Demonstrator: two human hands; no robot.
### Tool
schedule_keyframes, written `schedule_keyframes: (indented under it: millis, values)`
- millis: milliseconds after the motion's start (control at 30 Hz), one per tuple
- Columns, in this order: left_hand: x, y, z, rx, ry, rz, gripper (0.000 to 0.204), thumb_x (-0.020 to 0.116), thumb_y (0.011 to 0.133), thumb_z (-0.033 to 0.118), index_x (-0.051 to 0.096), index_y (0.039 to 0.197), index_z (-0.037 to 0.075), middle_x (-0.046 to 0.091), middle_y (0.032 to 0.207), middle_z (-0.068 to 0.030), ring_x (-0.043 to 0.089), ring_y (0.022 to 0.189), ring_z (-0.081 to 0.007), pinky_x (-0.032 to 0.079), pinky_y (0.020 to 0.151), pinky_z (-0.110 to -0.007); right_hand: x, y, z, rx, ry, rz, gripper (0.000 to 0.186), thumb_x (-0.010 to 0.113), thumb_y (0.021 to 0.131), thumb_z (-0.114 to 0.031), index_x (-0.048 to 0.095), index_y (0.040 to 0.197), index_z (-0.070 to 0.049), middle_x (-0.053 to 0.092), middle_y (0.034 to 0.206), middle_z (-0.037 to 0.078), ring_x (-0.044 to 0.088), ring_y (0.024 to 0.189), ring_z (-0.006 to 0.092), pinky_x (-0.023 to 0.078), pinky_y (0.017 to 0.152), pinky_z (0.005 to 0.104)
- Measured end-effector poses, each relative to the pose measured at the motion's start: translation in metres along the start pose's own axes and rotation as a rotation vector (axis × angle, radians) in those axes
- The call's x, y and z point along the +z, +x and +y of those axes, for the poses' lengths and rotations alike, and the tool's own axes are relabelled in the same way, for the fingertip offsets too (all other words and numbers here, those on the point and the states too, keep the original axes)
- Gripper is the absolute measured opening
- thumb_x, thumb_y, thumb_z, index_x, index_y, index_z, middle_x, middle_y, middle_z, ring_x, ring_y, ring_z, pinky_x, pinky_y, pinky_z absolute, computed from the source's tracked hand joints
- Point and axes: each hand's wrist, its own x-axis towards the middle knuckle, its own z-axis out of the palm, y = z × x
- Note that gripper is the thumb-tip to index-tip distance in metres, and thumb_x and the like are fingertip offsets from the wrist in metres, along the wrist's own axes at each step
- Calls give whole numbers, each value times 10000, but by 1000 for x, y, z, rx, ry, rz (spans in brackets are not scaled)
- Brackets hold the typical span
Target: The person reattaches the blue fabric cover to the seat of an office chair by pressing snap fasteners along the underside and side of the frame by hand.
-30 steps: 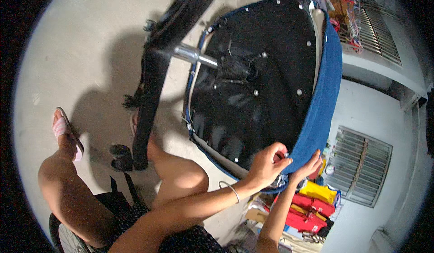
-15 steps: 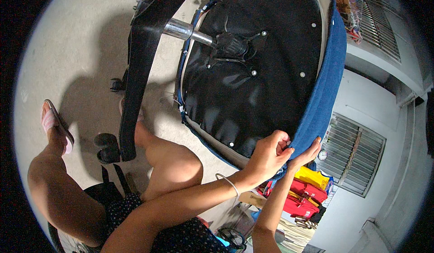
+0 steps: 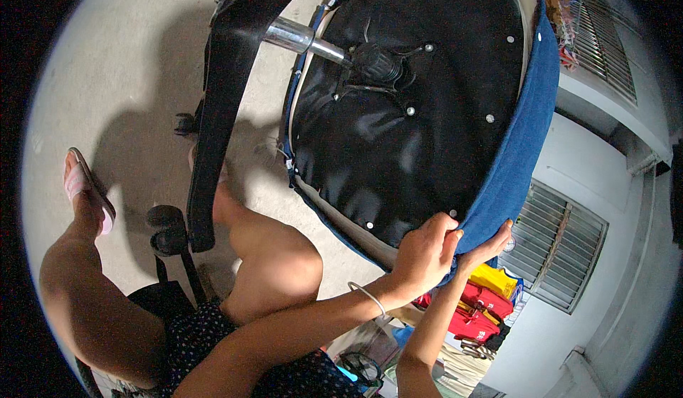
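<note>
Seat (image 3: 405, 135) closer now — concrete floor (image 3: 135, 78), grey walls

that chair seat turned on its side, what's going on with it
A seated person has an office chair tipped over so the black underside of the seat faces up toward them. Both hands grip the lower edge of the seat: the left hand and the right hand pinch the blue fabric cover where it wraps round the rim. The chrome post and black base leg stick out to the left, over a concrete floor.
</note>
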Motion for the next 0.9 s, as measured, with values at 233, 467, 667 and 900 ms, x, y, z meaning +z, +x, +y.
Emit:
schedule_keyframes:
  millis: [233,467,667,900]
  values:
    - [-4,-3,5,18,-67,-2,127,595,827,46,499,906,18,590,705,-156,616,620,-282,465,531,-360,-2,1,2,-32,-49,-14,524,486,899,-366,460,1200,62,466,1200,197,439,1082,274,314,975,360]
    - [7,5,-10,-67,15,100,112,590,845,95,517,896,27,598,693,-150,619,617,-267,459,527,-352,0,-3,-5,-22,-14,-47,530,449,914,-380,446,1222,52,474,1194,188,441,1081,266,313,973,353]
    - [8,11,-14,-62,93,97,107,579,840,115,543,893,29,612,750,-180,609,698,-356,468,586,-410,4,-9,-15,24,36,-41,536,459,907,-405,452,1223,29,484,1186,165,457,1054,259,333,955,353]
    - [6,26,-14,-237,135,-104,142,573,842,159,583,841,17,618,738,-187,612,711,-360,470,610,-425,8,-12,-22,61,74,-33,543,470,904,-413,454,1220,28,490,1190,164,467,1041,253,343,944,350]
